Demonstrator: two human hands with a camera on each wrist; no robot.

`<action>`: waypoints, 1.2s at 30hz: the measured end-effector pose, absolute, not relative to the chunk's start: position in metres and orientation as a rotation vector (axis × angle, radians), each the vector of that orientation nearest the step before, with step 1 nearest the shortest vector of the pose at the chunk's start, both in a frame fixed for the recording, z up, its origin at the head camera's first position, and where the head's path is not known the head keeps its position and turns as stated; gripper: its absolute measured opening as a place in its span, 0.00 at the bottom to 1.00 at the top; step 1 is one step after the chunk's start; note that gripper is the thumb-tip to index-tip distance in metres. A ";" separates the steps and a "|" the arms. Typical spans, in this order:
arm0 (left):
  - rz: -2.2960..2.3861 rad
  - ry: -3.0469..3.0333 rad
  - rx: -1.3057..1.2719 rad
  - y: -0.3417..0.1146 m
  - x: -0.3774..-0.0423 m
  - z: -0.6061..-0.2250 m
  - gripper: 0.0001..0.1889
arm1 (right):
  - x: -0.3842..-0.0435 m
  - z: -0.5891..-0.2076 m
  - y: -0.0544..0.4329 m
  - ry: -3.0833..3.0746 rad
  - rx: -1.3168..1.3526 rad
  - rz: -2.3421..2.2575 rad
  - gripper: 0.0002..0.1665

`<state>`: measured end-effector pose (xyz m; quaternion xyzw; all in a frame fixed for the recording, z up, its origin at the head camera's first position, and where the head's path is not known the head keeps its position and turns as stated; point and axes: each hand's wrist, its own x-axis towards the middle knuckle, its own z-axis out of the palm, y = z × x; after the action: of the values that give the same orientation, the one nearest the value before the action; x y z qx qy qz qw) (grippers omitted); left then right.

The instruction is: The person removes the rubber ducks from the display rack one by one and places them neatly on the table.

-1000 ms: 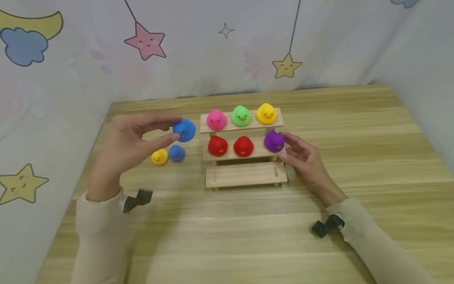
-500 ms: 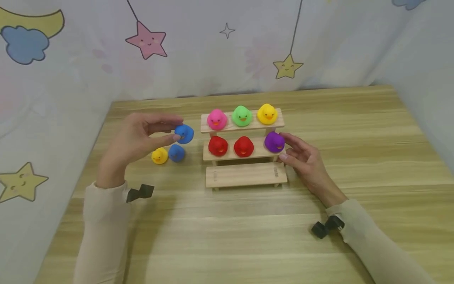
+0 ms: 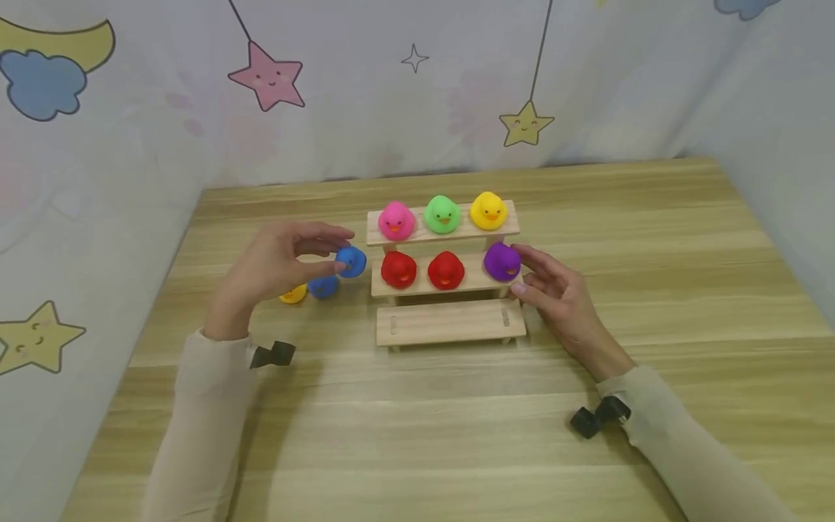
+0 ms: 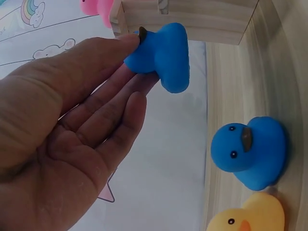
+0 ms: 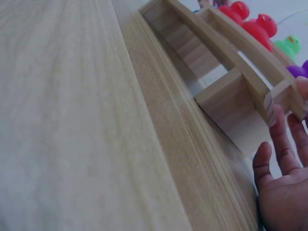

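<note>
Between thumb and fingertips my left hand [image 3: 274,261] pinches a blue rubber duck [image 3: 352,262], just left of a three-step wooden stand [image 3: 450,325]. The same duck [image 4: 166,57] shows in the left wrist view, held off the table. My right hand [image 3: 567,304] grips the right end of the middle step, thumb at its front corner, index finger close by a purple duck [image 3: 502,262]. Two red ducks [image 3: 399,270] share that step. Pink [image 3: 396,221], green [image 3: 442,214] and yellow [image 3: 488,211] ducks sit on the top step.
Behind the left hand, a second blue duck [image 3: 322,287] and a small yellow duck [image 3: 293,293] stand on the wood-grain table [image 3: 417,435], partly covered. The bottom step bears no duck. A patterned cloth [image 3: 365,94] hangs along the table's back edge.
My left hand has moved right and down with the blue duck, and now partly overlaps the two ducks on the table. The right hand and the stand have stayed put.
</note>
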<state>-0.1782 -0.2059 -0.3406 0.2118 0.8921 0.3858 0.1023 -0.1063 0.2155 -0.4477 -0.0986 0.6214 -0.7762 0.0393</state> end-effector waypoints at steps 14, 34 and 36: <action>1.099 2.541 0.656 -0.203 -0.183 -0.358 0.20 | -0.102 -0.446 0.216 1.930 -0.278 -2.356 0.35; 1.003 2.539 0.569 -0.204 -0.190 -0.370 0.18 | -0.105 -0.446 0.214 1.913 -0.282 -2.368 0.35; 0.988 2.534 0.565 -0.203 -0.191 -0.372 0.17 | -0.105 -0.445 0.214 1.917 -0.283 -2.364 0.35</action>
<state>-0.1908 -0.2032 -0.3718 0.2000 0.8972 0.3497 0.1809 -0.1047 0.2142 -0.4451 -0.0924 0.6265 -0.7727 0.0425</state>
